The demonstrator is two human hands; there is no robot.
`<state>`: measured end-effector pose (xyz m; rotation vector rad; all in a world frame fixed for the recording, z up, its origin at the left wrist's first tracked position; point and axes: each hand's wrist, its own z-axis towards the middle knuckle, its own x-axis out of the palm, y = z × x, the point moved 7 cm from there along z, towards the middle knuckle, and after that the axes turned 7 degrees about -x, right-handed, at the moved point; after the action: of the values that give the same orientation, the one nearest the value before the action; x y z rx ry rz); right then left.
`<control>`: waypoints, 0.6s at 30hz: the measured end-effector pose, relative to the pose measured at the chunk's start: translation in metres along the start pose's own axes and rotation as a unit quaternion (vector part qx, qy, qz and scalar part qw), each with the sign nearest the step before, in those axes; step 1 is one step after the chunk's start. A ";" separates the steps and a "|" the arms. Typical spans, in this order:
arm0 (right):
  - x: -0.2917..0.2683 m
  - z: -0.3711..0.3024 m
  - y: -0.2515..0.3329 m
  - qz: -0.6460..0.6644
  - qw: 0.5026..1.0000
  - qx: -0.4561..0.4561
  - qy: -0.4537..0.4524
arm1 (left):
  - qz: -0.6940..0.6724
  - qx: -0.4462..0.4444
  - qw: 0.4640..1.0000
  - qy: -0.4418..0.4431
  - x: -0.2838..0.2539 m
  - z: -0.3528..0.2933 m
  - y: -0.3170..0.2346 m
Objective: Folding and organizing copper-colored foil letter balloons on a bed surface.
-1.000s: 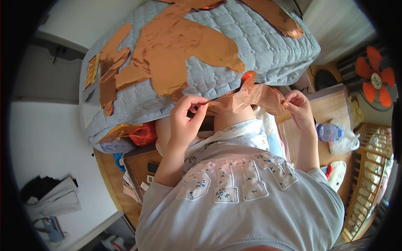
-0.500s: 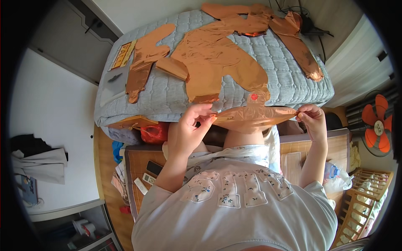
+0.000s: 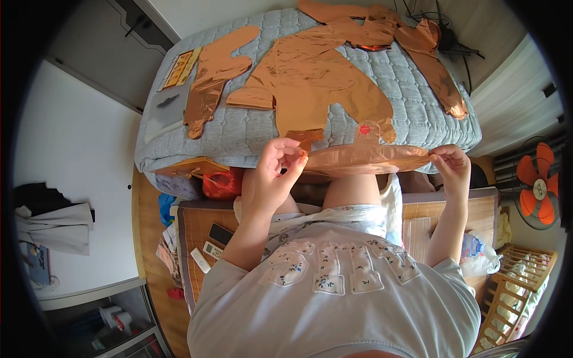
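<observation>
Free air above; foil strip (image 3: pixel 361 159) between fingers (image 3: pixel 452 153); mattress (image 3: pixel 431 132) beyond

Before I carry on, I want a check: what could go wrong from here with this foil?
The copper foil piece spans between the left hand and right hand, so a hard pull might tear it. Each end is only pinched, so it could slip free. The larger foil sheet reaches the mattress edge close by; a brush might crease it.

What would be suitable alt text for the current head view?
The left hand and right hand pinch opposite ends of a copper-coloured foil piece. Beyond, copper foil shapes lie on a grey quilted mattress; an orange-bladed fan is at right.
</observation>
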<state>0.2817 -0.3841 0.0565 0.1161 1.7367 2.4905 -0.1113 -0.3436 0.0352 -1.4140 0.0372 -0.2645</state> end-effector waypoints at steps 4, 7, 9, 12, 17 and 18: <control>0.010 -0.002 0.013 -0.014 1.000 -0.024 0.008 | 0.025 0.035 0.999 -0.013 -0.009 0.000 -0.001; 0.016 -0.004 0.024 -0.034 0.998 -0.046 0.005 | 0.057 0.022 0.998 -0.017 -0.013 -0.002 -0.002; 0.020 -0.006 0.029 -0.029 0.998 -0.057 0.013 | 0.054 0.003 0.998 -0.018 -0.017 -0.003 -0.002; 0.026 -0.008 0.037 -0.029 0.997 -0.070 0.019 | 0.066 0.008 0.998 -0.024 -0.025 -0.006 0.000; 0.029 -0.007 0.033 -0.044 0.998 -0.046 0.015 | 0.069 0.012 0.997 -0.040 -0.038 -0.009 0.003; 0.032 -0.006 0.033 -0.050 0.998 -0.045 0.017 | 0.068 0.012 0.997 -0.040 -0.040 -0.010 0.003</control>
<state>0.2482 -0.3970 0.0855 -0.0207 1.5958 2.5073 -0.1512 -0.3444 0.0251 -1.3909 0.0641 -0.0951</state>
